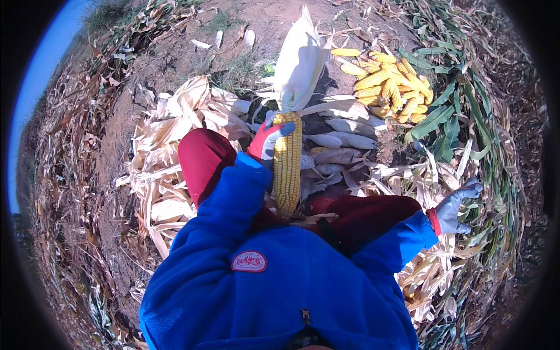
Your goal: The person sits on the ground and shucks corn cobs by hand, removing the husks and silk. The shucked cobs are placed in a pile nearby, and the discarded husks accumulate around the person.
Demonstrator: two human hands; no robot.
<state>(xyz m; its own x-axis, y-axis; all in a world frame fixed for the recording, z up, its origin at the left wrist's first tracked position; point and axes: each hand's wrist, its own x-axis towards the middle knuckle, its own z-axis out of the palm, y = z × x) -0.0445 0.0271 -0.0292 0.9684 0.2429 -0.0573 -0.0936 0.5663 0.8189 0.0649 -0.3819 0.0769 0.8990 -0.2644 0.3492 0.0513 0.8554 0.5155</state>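
My left hand, in a red and grey work glove, grips a large yellow corn ear near its husk end. The ear stands roughly lengthwise before my torso, kernels bare along the side I see. Pale dry husk is peeled back from it and still attached, pointing away from me. Out to the right, my gloved right hand is held above loose husks with fingers spread and nothing in it. Several ears in dry husks lie on the ground beyond my knees, partly hidden by the held ear.
Bare yellow ears are heaped in a pile at the far right. Stripped husks are mounded on the left, with more husks on the right. Green and dry cornstalks line the right side. Brown soil shows ahead.
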